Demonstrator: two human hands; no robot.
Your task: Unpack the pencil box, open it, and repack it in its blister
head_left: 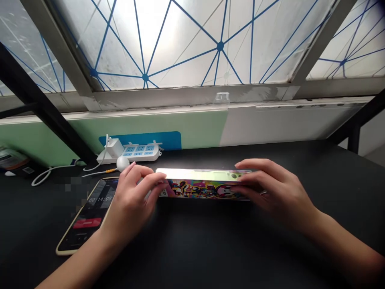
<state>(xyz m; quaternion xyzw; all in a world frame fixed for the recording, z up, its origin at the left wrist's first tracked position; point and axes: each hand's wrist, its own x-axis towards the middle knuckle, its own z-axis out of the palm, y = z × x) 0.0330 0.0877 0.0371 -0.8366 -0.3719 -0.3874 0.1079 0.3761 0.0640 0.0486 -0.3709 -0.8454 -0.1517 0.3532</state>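
A long, narrow box [198, 189] with a bright cartoon-like print on its front face lies across the middle of the black table. Its pale top face is shiny with reflected light. Around the box's left end, the thumb and fingers of my left hand [135, 192] are pinched together. My right hand [273, 188] grips the opposite end, with fingers on the top and front and the thumb lower down. Both ends are partly covered by my fingers. Under my left wrist, a phone [90, 212] in a pale case shows a running-time display and a red button.
A white power strip [141, 152] with a plugged-in charger [114, 147] stands against the wall. Near it are a round white device [122, 163] and a cable [45, 173]. A dark bottle [15, 162] is far left. A clear cup [222, 97] stands on the window ledge. Black frame bars [48, 96] slant at both sides.
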